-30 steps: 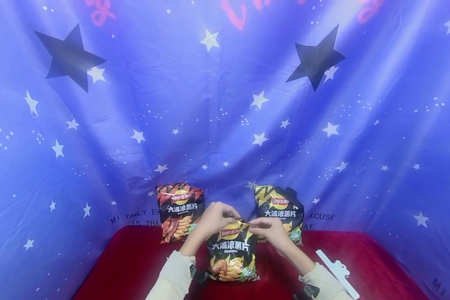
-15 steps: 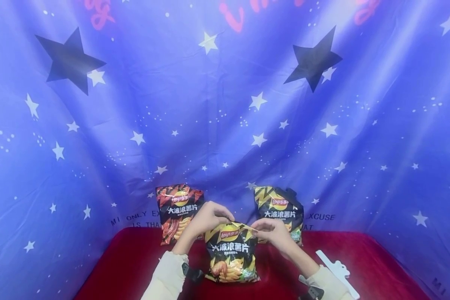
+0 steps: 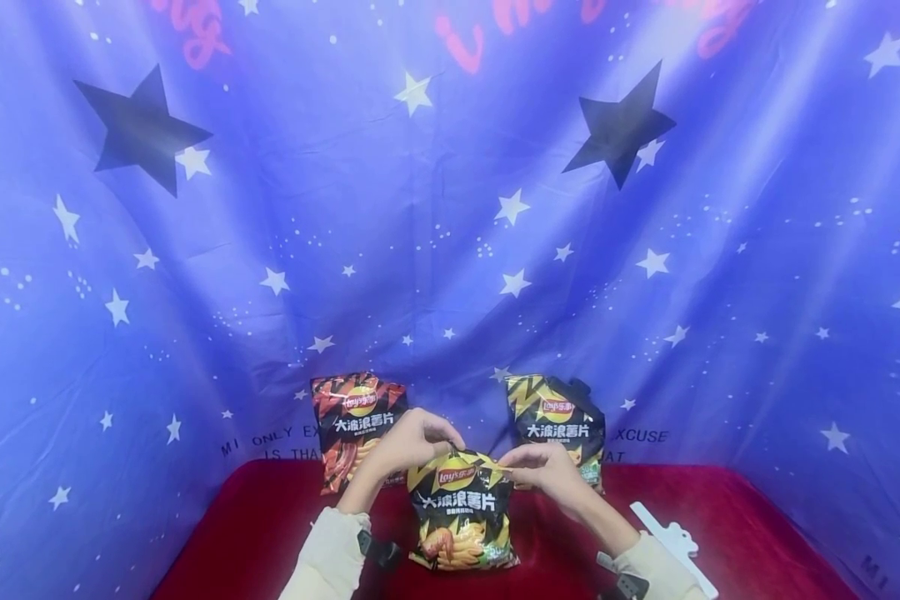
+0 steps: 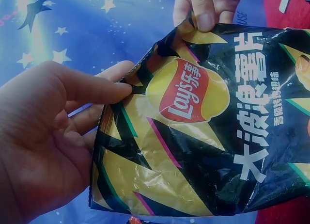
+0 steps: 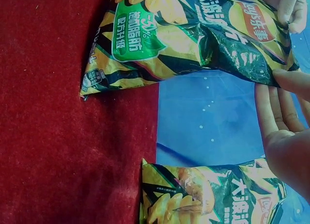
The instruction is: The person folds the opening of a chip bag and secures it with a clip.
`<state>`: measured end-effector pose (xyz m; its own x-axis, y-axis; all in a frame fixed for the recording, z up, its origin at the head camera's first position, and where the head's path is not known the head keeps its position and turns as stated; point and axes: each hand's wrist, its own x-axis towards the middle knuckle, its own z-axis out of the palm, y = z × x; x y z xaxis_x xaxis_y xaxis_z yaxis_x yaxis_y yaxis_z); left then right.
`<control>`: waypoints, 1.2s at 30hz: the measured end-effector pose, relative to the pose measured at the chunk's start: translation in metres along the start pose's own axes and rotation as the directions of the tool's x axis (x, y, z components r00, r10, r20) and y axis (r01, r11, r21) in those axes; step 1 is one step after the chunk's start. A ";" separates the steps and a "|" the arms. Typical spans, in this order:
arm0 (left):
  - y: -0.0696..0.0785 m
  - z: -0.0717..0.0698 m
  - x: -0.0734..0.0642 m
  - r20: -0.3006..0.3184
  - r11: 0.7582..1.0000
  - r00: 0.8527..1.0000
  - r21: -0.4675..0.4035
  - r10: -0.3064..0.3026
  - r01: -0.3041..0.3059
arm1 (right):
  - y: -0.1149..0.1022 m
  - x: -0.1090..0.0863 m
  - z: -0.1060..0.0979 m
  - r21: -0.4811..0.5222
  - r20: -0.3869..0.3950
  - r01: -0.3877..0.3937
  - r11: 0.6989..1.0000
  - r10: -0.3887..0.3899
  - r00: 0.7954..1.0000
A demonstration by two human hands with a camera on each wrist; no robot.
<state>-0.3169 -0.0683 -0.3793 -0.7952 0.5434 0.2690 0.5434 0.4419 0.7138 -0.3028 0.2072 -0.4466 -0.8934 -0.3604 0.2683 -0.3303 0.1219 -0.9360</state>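
A black-and-yellow bag of potato chips stands upright in the middle of the head view. My left hand pinches its top edge between thumb and fingers, near the middle in the left wrist view, where the thumb lies on the printed front. At the bag's upper right corner, my right hand holds the edge; its thumb and fingers show at that corner in the right wrist view. The bag's back is hidden.
Behind stand two more chip bags: a red-and-black one at left and a yellow-and-black one at right. A white clip-like strip lies at the right on the red cloth-covered table. A blue star-print curtain hangs behind.
My left hand has shifted a little left along the bag's top edge, so the hands are farther apart. The right hand stays at its corner. The head view has tilted slightly up.
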 end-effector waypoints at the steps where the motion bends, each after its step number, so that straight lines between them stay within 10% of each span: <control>1: 0.000 0.000 0.000 0.000 1.000 1.000 0.008 0.010 -0.010 | 0.000 0.000 0.000 -0.002 0.004 0.003 1.000 -0.003 1.000; 8: 0.002 0.004 -0.001 -0.010 0.998 0.998 0.020 0.066 -0.066 | 0.002 -0.001 -0.002 0.002 0.029 -0.015 1.000 0.015 0.999; 22: 0.005 0.012 0.002 -0.099 0.998 0.994 0.051 -0.038 0.044 | -0.003 0.000 -0.004 0.023 0.090 -0.041 0.999 0.039 0.995; 36: 0.006 0.012 0.005 -0.105 0.990 0.994 0.134 -0.030 0.044 | -0.003 0.005 0.003 -0.012 -0.050 -0.075 0.997 0.074 0.996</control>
<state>-0.3145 -0.0546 -0.3814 -0.8351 0.4522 0.3133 0.5388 0.5573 0.6318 -0.3057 0.2020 -0.4428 -0.9294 -0.3040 0.2090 -0.2661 0.1598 -0.9506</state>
